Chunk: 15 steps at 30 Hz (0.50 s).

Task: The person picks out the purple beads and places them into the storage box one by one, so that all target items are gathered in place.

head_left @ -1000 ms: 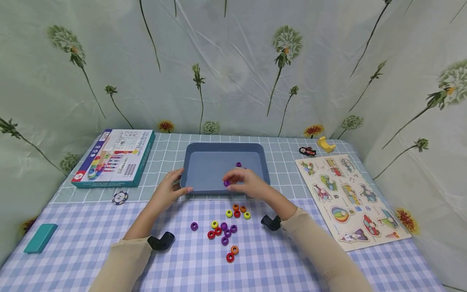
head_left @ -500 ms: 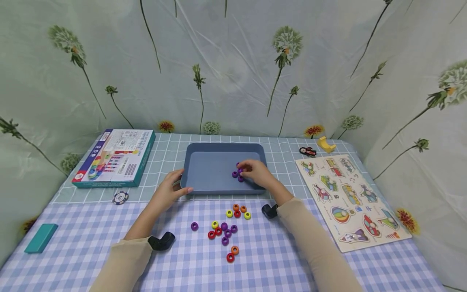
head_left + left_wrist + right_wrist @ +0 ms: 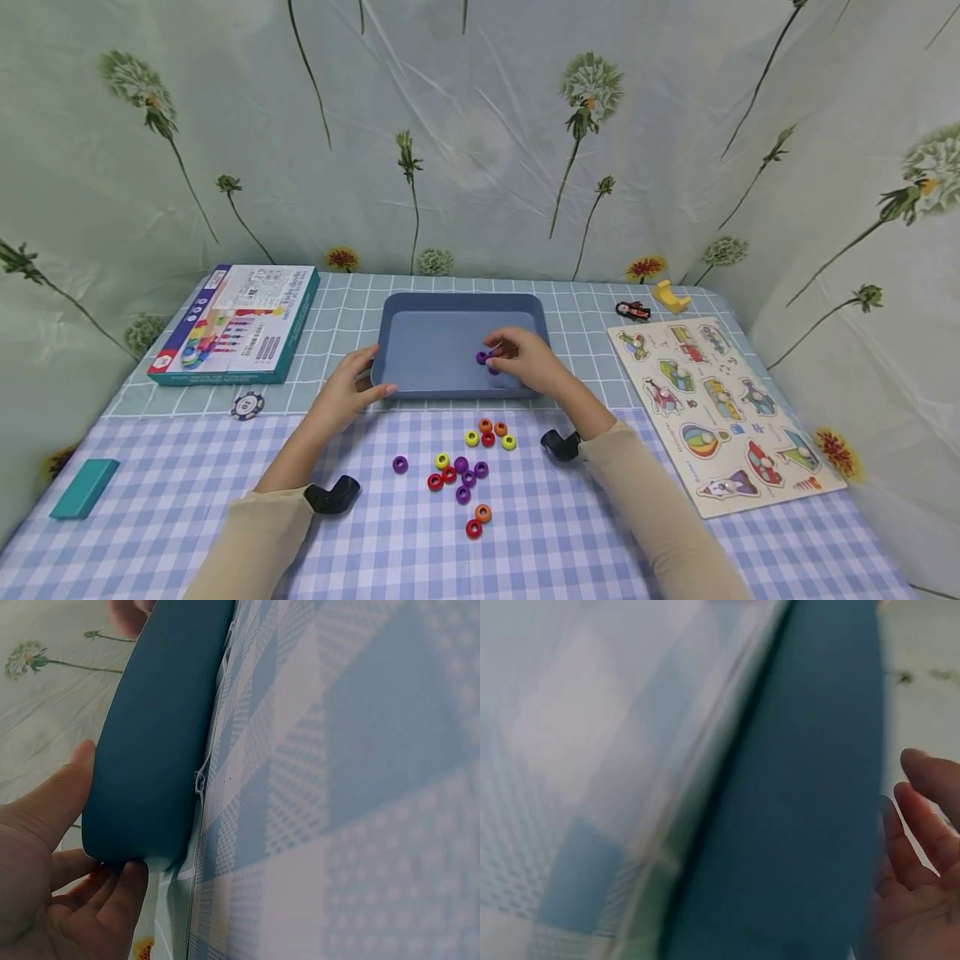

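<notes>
A shallow blue-grey tray (image 3: 435,393) lies across the middle of the table. My left hand (image 3: 350,389) grips its near left corner; in the left wrist view the thumb (image 3: 64,787) lies along the rim and the fingers (image 3: 112,900) bend against the corner. Over the tray's right part, my right hand (image 3: 528,360) hovers with loosely bent fingers, close to several purple beads (image 3: 482,357) on the tray floor, some partly hidden by it. The right wrist view shows the right fingers (image 3: 904,855) spread behind the tray wall, no bead visible among them.
Several orange, yellow, red and purple beads (image 3: 461,464) lie on the checked cloth before the tray. A boxed toy set (image 3: 240,325), poker chip (image 3: 247,406) and teal block (image 3: 85,489) are left; a wooden puzzle board (image 3: 720,417), small doll (image 3: 633,311) and yellow piece (image 3: 670,297) right.
My right hand has carried a purple bead further into the tray, where it now sits among other purple beads, and has let it go. The left hand has stayed on the corner.
</notes>
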Each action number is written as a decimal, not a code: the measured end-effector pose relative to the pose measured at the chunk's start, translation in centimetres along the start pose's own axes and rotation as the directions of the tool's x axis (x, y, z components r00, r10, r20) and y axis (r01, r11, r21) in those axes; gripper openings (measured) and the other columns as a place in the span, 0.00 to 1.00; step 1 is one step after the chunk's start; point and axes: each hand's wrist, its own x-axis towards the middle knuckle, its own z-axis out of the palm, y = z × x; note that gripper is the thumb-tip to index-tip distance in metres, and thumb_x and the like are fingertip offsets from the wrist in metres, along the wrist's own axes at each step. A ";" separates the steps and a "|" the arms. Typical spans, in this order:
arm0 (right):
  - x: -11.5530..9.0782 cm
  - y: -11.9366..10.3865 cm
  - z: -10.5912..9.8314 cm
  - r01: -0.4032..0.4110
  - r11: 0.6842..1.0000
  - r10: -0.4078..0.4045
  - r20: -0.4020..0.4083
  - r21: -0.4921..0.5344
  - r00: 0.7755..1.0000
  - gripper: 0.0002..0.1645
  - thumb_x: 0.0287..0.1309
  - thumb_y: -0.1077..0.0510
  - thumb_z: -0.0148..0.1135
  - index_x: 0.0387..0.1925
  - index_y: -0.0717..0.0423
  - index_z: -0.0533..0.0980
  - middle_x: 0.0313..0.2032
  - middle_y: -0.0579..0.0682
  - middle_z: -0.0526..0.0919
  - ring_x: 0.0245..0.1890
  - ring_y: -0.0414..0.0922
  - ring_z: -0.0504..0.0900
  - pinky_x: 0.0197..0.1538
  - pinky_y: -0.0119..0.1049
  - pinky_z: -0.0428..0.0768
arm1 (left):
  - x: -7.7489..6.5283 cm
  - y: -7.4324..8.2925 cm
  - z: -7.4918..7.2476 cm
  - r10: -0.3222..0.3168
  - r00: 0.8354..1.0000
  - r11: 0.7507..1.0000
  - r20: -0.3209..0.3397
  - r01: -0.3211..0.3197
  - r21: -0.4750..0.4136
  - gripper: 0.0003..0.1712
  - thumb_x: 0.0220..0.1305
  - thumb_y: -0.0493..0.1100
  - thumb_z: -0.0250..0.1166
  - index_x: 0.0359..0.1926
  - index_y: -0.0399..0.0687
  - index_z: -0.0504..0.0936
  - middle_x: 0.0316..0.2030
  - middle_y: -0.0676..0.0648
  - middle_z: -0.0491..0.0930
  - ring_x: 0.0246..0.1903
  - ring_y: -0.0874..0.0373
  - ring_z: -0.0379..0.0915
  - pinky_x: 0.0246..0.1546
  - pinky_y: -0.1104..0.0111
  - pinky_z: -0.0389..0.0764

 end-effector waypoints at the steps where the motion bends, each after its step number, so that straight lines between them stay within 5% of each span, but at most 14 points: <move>1: -0.5 -0.5 0.0 0.037 0.999 -0.037 0.003 0.010 0.999 0.19 0.46 0.58 0.59 0.42 0.60 0.71 0.39 0.52 0.73 0.36 0.44 0.72 0.40 0.34 0.74 | 0.0 0.0 0.0 0.001 1.000 1.000 0.000 -0.001 0.001 0.46 0.43 0.51 0.63 0.59 0.37 0.52 0.55 0.37 0.53 0.53 0.44 0.53 0.47 0.60 0.66; 5: -3.0 -3.5 -0.2 0.183 0.982 -0.185 0.042 0.044 0.982 0.20 0.43 0.61 0.60 0.42 0.63 0.70 0.39 0.55 0.72 0.37 0.48 0.71 0.42 0.39 0.73 | 0.0 0.0 -0.1 0.001 1.000 1.000 -0.003 -0.001 0.003 0.45 0.43 0.51 0.63 0.59 0.37 0.52 0.55 0.38 0.53 0.53 0.45 0.53 0.47 0.60 0.66; 9: -5.8 -5.6 0.3 0.218 0.974 -0.224 0.130 0.060 0.966 0.21 0.42 0.65 0.61 0.42 0.64 0.69 0.39 0.52 0.72 0.37 0.48 0.71 0.43 0.40 0.72 | -0.1 0.0 -0.1 -0.005 1.000 1.000 0.002 0.005 -0.001 0.44 0.45 0.48 0.63 0.60 0.38 0.52 0.55 0.38 0.53 0.53 0.45 0.53 0.47 0.61 0.66; 15: -8.4 -4.3 2.2 0.226 0.970 -0.241 0.249 0.090 0.938 0.22 0.42 0.61 0.62 0.42 0.61 0.69 0.37 0.53 0.73 0.36 0.47 0.72 0.39 0.37 0.74 | 0.0 0.0 -0.1 -0.019 1.000 1.000 0.006 0.019 0.007 0.44 0.45 0.49 0.62 0.60 0.39 0.51 0.55 0.39 0.52 0.53 0.45 0.53 0.47 0.61 0.66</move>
